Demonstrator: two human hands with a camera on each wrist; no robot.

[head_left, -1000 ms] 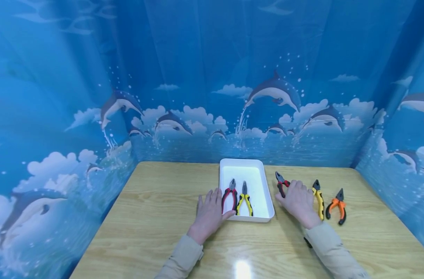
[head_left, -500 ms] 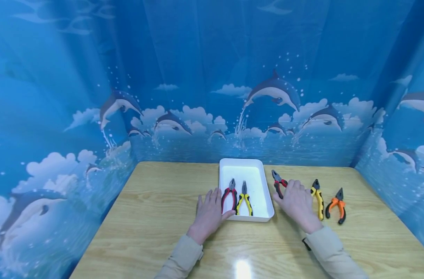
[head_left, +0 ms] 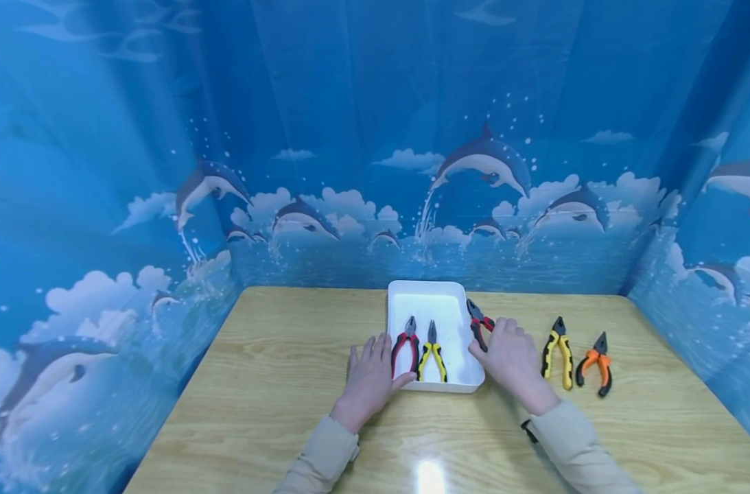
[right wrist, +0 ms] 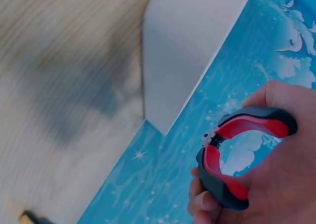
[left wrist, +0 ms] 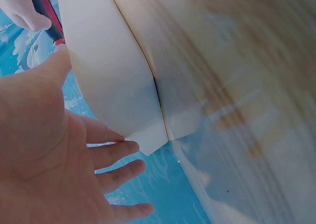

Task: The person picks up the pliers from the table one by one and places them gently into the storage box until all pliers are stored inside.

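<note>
Pliers [head_left: 480, 318] with red-and-black handles are gripped in a person's right hand [head_left: 509, 357] by the 3 o'clock side of a white tray [head_left: 433, 309], their nose tilted toward 11 o'clock. Thumb and fingers are clamped on the spread handles, as the right wrist camera shows; whether the tool touches the rim cannot be told. The left hand [head_left: 371, 377] rests at the tray's 8 o'clock edge, its fingers straight and fanned apart, its thumb lying at the 7 o'clock corner. Inside the tray, a red-handled pair [head_left: 409, 335] lies toward 8 o'clock, just beside a yellow-and-black pair [head_left: 433, 344] near 6 o'clock, both with noses toward 12. On the wooden table [head_left: 288, 370], just past 3 o'clock from the tray, lie a larger yellow pair [head_left: 558, 335] and, farther out, an orange pair [head_left: 600, 353], also pointing toward 12. A blue dolphin-print curtain [head_left: 362, 137] hangs at 12 o'clock, beyond the table's far edge.
</note>
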